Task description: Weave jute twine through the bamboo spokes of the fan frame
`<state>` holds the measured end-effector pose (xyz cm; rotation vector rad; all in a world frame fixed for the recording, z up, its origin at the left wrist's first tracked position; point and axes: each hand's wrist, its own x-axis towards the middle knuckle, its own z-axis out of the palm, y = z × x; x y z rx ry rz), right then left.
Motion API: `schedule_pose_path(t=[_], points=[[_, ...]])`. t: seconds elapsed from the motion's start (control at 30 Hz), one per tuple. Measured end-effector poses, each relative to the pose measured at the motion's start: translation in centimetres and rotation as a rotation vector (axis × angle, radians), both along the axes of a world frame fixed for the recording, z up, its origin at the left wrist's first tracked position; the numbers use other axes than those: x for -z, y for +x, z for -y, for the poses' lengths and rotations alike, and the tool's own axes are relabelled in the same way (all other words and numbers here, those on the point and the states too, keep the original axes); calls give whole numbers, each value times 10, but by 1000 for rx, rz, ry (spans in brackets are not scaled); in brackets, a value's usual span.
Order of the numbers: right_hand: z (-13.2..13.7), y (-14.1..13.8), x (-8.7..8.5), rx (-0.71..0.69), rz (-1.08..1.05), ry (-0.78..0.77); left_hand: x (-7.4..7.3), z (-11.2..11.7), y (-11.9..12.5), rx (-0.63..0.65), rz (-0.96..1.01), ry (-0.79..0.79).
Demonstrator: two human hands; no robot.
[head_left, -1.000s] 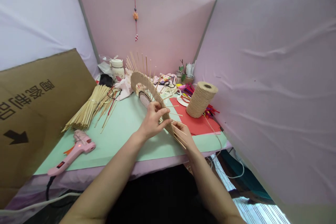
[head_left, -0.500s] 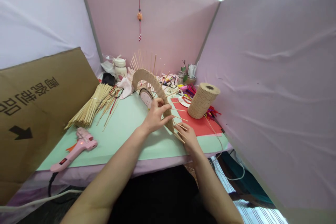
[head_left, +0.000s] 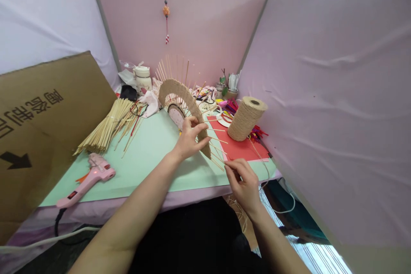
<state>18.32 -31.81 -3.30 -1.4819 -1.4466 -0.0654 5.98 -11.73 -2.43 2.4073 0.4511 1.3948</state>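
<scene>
A curved, tan woven band point(head_left: 183, 90) stands tilted above the table, with thin sticks point(head_left: 218, 130) fanning outward through it. Inside its curve sits a round-edged pale pink piece point(head_left: 176, 115) with a dark rim. My left hand point(head_left: 190, 138) is closed on the lower right part of the band, thumb and fingers on its face. To the right of the band, my right hand point(head_left: 243, 182) is pinched shut beside the lowest stick ends. Whether a stick or a thin strand is between its fingertips, I cannot tell.
A twine spool point(head_left: 246, 119) stands on red paper point(head_left: 253, 150), its strand trailing over the table edge. At left lie a pink glue gun point(head_left: 86, 180), a bundle of sticks point(head_left: 104, 128) and a cardboard box point(head_left: 58, 107). A lidded jar point(head_left: 142, 78) stands behind.
My right hand has drawn back from the band's lower edge, toward the right and me, its fingers now pinched. My left hand keeps its hold on the band. The view has shifted slightly.
</scene>
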Motion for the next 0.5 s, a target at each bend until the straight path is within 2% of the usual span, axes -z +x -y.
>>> schedule_pose_path(t=[0.1,0.2,0.33,0.5], points=[[5,-4,3,-41,76,-22,0,0,0,-7,-14,-5],[7,-2,8,-49,52,-70,0,0,-1,-1,-17,-14],[6,9,14,11,-122,-119,0,0,-1,3,-19,-33],[-14,23,22,30,-387,-301,-2,1,-1,11,-18,-43]])
